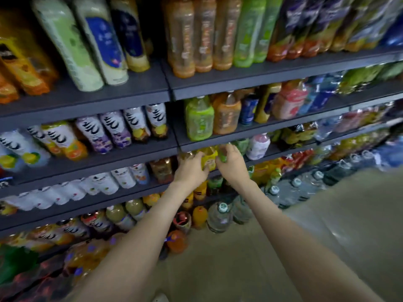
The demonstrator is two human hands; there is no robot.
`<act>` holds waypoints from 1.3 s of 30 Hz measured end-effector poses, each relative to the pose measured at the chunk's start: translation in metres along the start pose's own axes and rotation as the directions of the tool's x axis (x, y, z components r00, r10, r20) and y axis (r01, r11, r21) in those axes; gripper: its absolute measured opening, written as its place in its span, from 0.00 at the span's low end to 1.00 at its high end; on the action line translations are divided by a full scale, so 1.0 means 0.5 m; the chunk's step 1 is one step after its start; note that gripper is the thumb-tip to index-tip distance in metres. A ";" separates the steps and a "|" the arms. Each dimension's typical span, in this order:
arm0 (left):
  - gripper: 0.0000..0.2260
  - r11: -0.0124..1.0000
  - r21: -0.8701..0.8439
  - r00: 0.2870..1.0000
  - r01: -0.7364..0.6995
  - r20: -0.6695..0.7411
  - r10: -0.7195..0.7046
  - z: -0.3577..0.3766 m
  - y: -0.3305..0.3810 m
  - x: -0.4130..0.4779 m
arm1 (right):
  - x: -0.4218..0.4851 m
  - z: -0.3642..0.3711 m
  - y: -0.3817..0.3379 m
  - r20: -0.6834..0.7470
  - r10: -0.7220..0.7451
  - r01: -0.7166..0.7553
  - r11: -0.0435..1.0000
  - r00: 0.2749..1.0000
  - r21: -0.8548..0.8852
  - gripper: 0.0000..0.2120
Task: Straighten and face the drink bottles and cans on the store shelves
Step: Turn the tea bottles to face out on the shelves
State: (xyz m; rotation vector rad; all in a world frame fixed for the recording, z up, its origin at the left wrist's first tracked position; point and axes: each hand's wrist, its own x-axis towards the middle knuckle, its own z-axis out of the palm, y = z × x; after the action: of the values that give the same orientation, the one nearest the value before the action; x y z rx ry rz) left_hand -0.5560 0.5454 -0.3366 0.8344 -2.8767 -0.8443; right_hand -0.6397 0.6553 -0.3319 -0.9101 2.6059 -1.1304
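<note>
Head view: both your arms reach into the right-hand bay, under the front edge of the shelf (189,146) just above your knuckles. Your left hand (192,168) has its fingers curled onto the left side of the yellow bottle (209,159). Your right hand (232,165) is wrapped round the green bottle (222,156) just beside it. The two bottles stand side by side at the front of their row, and your hands nearly meet across them.

Headroom is tight, because the bottle tops sit close beneath that shelf edge. On your right, a pink bottle (258,146) stands just beside your right hand. On your left, past the bay's upright, a brown bottle (162,173) stands near your left wrist. Behind your arms the floor (327,225) lies open to the right. Water bottles (218,216) stand at the foot of the shelving, below your forearms.

The whole frame is smeared by motion, so you cannot read any brand name. The yellow bottle shows only a yellow label with no legible print. In the left bay, the white bottles (113,129) carry bold black brush-stroke lettering, but its characters cannot be made out.
</note>
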 end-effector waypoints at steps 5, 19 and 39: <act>0.22 0.998 0.012 0.997 -0.058 0.052 0.057 0.121 0.210 0.081 | 0.023 -0.194 0.188 -0.066 0.072 -0.071 0.997 0.995 0.020 0.17; 0.21 0.985 -0.103 0.972 0.137 -0.176 -0.154 0.246 0.402 0.401 | 0.370 -0.322 0.441 0.056 0.143 -0.153 0.948 0.988 0.279 0.24; 0.20 0.954 -0.285 0.881 0.091 -0.424 -0.210 0.347 0.425 0.369 | 0.452 -0.267 0.507 -0.141 -0.213 0.248 0.915 0.967 0.318 0.18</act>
State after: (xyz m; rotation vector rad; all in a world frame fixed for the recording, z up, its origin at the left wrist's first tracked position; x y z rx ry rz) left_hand -0.8477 0.6888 -0.3981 1.0691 -2.2675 -0.8739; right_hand -0.9894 0.7377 -0.3966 -1.1243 2.3157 -1.6602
